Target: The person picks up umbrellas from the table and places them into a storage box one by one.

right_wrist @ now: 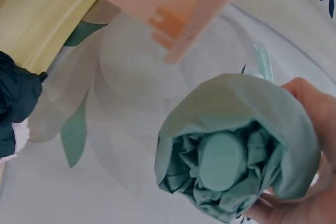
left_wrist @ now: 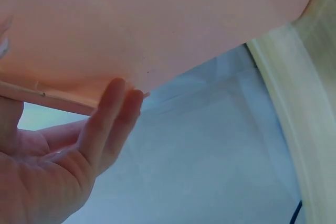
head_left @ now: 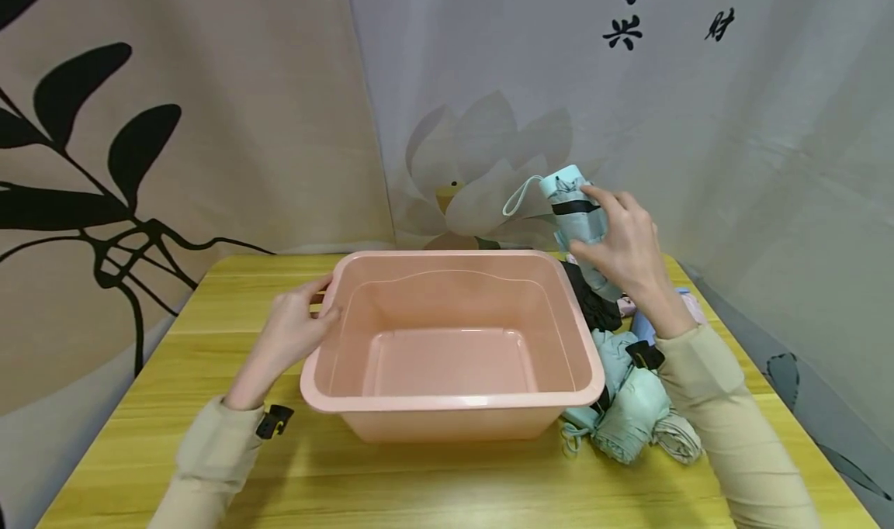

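A pink plastic basin (head_left: 447,402) stands on the table. At its left side my left hand (head_left: 296,329) grips the rim, thumb over the top edge and fingers (left_wrist: 107,119) against the outside wall in the left wrist view. Above the basin's far right corner, my right hand (head_left: 624,242) holds a folded light teal umbrella (head_left: 578,223) around its middle. Its pale handle end points up and left, with a wrist loop (head_left: 518,197) hanging from it. The right wrist view looks straight at the umbrella's gathered fabric end (right_wrist: 231,150). Nothing lies inside the basin.
Right of the basin several folded umbrellas lie heaped: a mint one (head_left: 634,414), a grey one (head_left: 677,437), a black one (head_left: 592,300) and others in lilac and blue, partly behind my right arm. The wooden table (head_left: 447,482) backs onto a printed curtain (head_left: 279,110).
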`<state>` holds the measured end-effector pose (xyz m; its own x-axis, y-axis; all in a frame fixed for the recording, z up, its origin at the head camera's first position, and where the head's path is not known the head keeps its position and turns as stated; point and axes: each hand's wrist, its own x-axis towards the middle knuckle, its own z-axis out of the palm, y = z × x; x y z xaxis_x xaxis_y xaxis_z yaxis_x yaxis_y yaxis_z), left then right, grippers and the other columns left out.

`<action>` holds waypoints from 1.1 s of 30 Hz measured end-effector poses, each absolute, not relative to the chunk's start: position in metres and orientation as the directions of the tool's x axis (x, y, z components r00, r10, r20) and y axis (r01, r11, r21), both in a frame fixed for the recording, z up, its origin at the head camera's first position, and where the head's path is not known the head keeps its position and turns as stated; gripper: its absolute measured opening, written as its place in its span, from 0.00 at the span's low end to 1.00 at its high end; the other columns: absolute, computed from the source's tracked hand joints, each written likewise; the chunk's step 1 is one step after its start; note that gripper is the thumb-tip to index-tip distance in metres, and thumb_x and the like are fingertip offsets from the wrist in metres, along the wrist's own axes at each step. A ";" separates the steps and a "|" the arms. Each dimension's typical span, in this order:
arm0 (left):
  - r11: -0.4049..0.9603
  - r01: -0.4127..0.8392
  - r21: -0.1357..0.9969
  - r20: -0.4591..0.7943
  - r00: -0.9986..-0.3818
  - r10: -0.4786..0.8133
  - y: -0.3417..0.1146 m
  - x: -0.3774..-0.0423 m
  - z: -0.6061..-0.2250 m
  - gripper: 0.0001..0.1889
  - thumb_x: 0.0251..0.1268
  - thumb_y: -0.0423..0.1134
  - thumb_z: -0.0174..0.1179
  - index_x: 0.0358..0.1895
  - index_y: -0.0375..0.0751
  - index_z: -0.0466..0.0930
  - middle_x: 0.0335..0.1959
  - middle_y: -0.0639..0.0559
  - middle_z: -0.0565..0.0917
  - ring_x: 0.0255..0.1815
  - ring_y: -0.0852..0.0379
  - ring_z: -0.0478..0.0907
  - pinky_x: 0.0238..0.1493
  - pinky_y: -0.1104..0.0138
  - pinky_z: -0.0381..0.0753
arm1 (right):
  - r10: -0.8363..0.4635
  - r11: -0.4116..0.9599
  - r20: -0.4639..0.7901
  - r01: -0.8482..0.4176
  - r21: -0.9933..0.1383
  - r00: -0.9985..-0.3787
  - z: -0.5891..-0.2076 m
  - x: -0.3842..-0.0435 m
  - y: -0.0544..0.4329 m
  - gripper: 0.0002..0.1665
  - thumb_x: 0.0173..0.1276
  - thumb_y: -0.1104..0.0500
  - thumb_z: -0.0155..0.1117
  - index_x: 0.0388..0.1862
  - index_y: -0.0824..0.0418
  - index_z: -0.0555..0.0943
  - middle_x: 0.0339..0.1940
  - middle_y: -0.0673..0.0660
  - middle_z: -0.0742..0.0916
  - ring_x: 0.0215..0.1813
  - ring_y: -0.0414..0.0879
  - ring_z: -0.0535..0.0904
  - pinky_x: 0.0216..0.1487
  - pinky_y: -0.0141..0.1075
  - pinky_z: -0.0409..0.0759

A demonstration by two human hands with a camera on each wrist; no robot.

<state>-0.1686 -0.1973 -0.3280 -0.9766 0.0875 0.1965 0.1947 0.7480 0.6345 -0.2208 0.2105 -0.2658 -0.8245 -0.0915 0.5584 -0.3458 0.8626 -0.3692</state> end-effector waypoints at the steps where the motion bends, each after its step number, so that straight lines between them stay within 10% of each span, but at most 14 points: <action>1: 0.752 0.195 0.630 0.201 -0.976 0.085 -0.197 -0.169 -0.328 0.29 0.63 0.34 0.55 0.66 0.24 0.64 0.55 0.25 0.76 0.51 0.33 0.79 0.42 0.54 0.85 | -0.103 0.862 0.556 -0.353 -0.364 -0.825 -0.263 -0.220 0.209 0.41 0.48 0.62 0.69 0.66 0.59 0.72 0.57 0.70 0.78 0.50 0.65 0.77 0.43 0.62 0.74; 21: 0.780 0.256 0.570 0.311 -0.947 0.083 -0.194 -0.165 -0.328 0.24 0.60 0.32 0.57 0.60 0.23 0.71 0.56 0.27 0.77 0.55 0.33 0.76 0.42 0.49 0.84 | -0.405 0.797 0.426 -0.540 -0.270 -0.809 -0.220 -0.223 0.160 0.41 0.53 0.60 0.69 0.68 0.55 0.69 0.60 0.63 0.76 0.52 0.58 0.77 0.50 0.54 0.76; 33: 0.763 0.251 0.595 0.313 -0.947 0.068 -0.194 -0.165 -0.329 0.24 0.60 0.32 0.57 0.60 0.23 0.71 0.57 0.27 0.76 0.54 0.32 0.77 0.45 0.48 0.83 | -0.639 0.685 0.399 -0.723 -0.094 -0.657 -0.225 -0.232 0.131 0.40 0.54 0.62 0.66 0.68 0.54 0.69 0.61 0.61 0.76 0.50 0.56 0.78 0.44 0.48 0.78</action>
